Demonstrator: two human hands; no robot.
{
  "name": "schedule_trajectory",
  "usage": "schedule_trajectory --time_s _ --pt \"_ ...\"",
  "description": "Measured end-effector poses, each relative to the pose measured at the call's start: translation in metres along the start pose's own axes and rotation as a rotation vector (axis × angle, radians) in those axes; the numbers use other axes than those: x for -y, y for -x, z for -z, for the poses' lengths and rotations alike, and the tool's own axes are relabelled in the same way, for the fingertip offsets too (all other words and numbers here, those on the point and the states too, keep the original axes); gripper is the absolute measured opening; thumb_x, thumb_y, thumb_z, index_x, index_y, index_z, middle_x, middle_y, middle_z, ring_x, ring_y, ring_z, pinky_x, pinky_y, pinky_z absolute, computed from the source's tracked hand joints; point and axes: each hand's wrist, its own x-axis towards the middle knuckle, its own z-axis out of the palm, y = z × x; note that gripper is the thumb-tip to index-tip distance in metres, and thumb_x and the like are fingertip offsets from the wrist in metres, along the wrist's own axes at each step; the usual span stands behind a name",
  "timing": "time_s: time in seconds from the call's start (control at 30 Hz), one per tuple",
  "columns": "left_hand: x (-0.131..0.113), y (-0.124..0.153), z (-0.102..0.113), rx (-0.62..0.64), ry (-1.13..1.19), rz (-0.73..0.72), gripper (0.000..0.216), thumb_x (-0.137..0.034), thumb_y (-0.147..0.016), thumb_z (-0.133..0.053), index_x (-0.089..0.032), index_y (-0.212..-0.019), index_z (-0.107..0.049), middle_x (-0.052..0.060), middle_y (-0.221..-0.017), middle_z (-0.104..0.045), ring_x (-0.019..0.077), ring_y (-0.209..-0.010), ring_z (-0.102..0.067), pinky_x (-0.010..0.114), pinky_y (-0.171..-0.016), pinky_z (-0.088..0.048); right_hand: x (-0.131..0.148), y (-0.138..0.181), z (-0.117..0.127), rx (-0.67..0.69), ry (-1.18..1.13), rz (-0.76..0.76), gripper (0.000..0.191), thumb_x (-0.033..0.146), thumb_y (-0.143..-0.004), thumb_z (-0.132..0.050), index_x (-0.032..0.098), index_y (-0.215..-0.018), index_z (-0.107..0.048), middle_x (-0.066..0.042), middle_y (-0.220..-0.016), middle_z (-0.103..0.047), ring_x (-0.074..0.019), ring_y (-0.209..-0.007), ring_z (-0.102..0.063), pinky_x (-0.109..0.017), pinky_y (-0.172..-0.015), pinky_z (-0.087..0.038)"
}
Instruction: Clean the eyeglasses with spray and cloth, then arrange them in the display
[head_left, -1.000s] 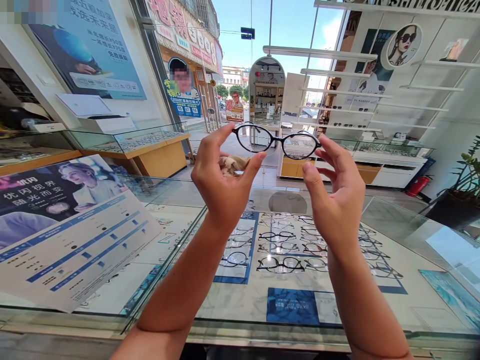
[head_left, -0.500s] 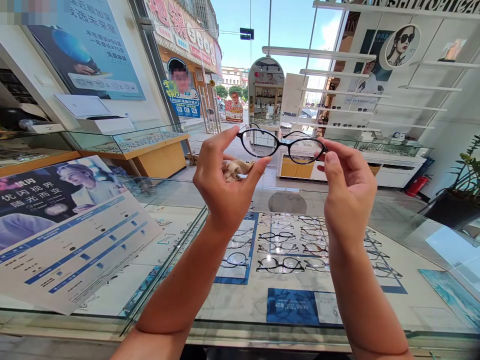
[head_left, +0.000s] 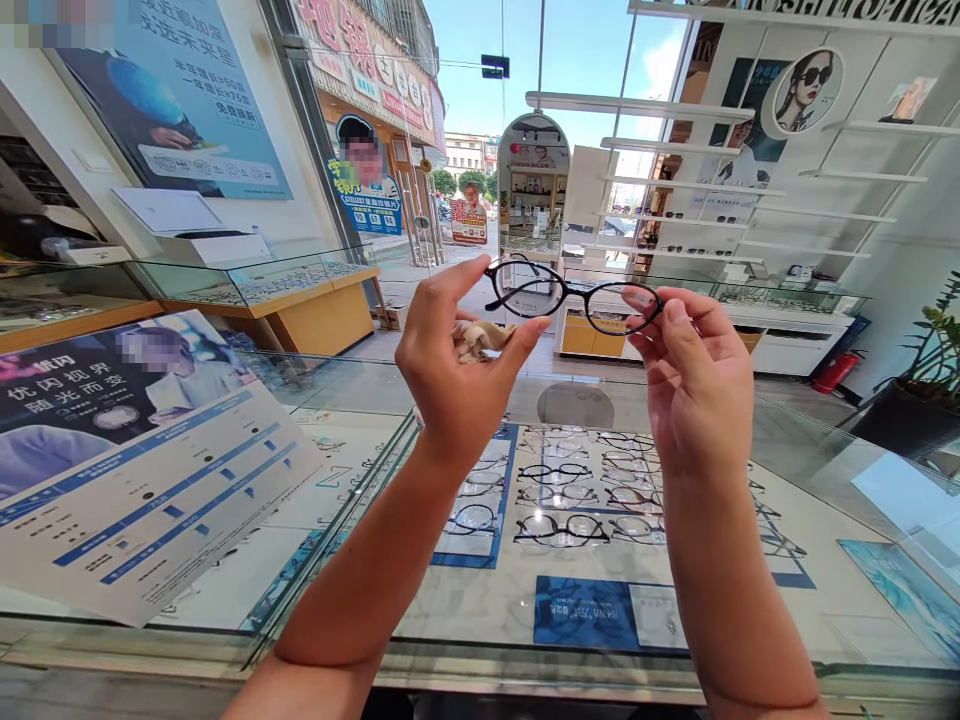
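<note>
While the right hand (head_left: 699, 375) pinches one end, black-rimmed glasses (head_left: 576, 292) hang above the counter

Right thumb and fingers clamped on the frame's right hinge end; left hand (head_left: 450, 370) has its index fingertip at the opposite end, thumb just beside the lens, can't tell if it touches the rim; beige cloth (head_left: 472, 341) tucked in the left hand's grip; glasses between both hands, right end slightly lower, temple arm showing through the left lens; below, glass display case (head_left: 431, 622) with rows of spectacle frames (head_left: 561, 528); blue card (head_left: 583, 612) toward the near edge; printed sheet (head_left: 187, 480) at left; farther out, arched mirror (head_left: 534, 180), white shelves (head_left: 637, 105), red fire extinguisher (head_left: 835, 373), potted plant (head_left: 937, 345) far right.
</note>
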Motion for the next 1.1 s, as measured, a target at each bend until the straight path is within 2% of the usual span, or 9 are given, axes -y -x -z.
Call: schedule_trajectory --time_s 0.2,0.33,0.43,0.6,0.73,0.93,1.1 --pt "-0.003 0.001 0.001 0.033 0.022 0.029 0.057 -0.051 -0.097 -0.084 -0.040 -0.148 -0.061 0.006 -0.151 -0.072 0.0250 -0.104 -0.078 0.045 -0.084 -0.069 -0.004 -0.001 0.004 0.028 0.058 0.035 0.037 0.057 -0.111 -0.058 0.030 -0.132 -0.071 -0.009 -0.128 -0.081 -0.0202 -0.098 -0.077 -0.039 -0.083 -0.064" --pt "-0.004 0.000 0.000 0.045 0.070 0.042 0.055 -0.053 -0.097 -0.083 -0.039 -0.145 -0.061 0.006 -0.152 -0.072 0.0255 -0.108 -0.078 0.044 -0.083 -0.068 -0.002 0.000 0.004 0.012 0.027 0.006 0.035 0.055 -0.109 -0.062 0.029 -0.129 -0.072 -0.008 -0.126 -0.081 -0.0195 -0.094 -0.075 -0.039 -0.082 -0.063" --pt "-0.004 -0.001 -0.002 0.059 0.117 0.052 0.058 -0.055 -0.096 -0.083 -0.040 -0.146 -0.059 0.007 -0.147 -0.073 0.0273 -0.108 -0.079 0.047 -0.083 -0.068 -0.001 -0.001 0.004 -0.013 -0.006 -0.029 0.033 0.055 -0.106 -0.066 0.029 -0.125 -0.072 -0.008 -0.125 -0.082 -0.0192 -0.092 -0.074 -0.038 -0.081 -0.062" --pt "-0.002 -0.002 -0.002 0.090 0.151 0.073 0.066 -0.056 -0.095 -0.084 -0.038 -0.151 -0.053 0.009 -0.140 -0.075 0.0315 -0.122 -0.078 0.047 -0.082 -0.068 -0.001 0.000 0.001 0.007 0.018 -0.018 0.035 0.057 -0.108 -0.061 0.029 -0.125 -0.073 -0.008 -0.128 -0.082 -0.0207 -0.098 -0.075 -0.040 -0.084 -0.060" --pt "0.001 -0.003 -0.004 0.048 0.267 0.072 0.064 -0.056 -0.092 -0.087 -0.034 -0.143 -0.056 0.009 -0.135 -0.076 0.0300 -0.119 -0.079 0.044 -0.083 -0.067 0.002 0.002 -0.002 -0.014 -0.023 -0.054 0.035 0.059 -0.106 -0.065 0.029 -0.120 -0.074 -0.008 -0.126 -0.083 -0.0215 -0.101 -0.075 -0.040 -0.084 -0.059" --pt "0.002 -0.006 -0.010 -0.039 0.540 0.090 0.063 -0.051 -0.078 -0.099 -0.031 -0.127 -0.065 0.008 -0.120 -0.079 0.0302 -0.112 -0.079 0.036 -0.071 -0.061 0.014 0.004 -0.006 -0.054 -0.199 -0.213 0.030 0.057 -0.100 -0.077 0.029 -0.110 -0.074 -0.005 -0.122 -0.084 -0.0212 -0.105 -0.075 -0.037 -0.083 -0.056" --pt "-0.001 -0.007 -0.009 -0.015 0.633 0.187 0.057 -0.046 -0.079 -0.098 -0.031 -0.124 -0.066 0.007 -0.118 -0.078 0.0274 -0.111 -0.077 0.033 -0.069 -0.058 0.013 0.005 -0.007 -0.018 -0.180 -0.183 0.030 0.058 -0.102 -0.074 0.029 -0.106 -0.071 -0.004 -0.121 -0.085 -0.0221 -0.107 -0.076 -0.039 -0.084 -0.055"
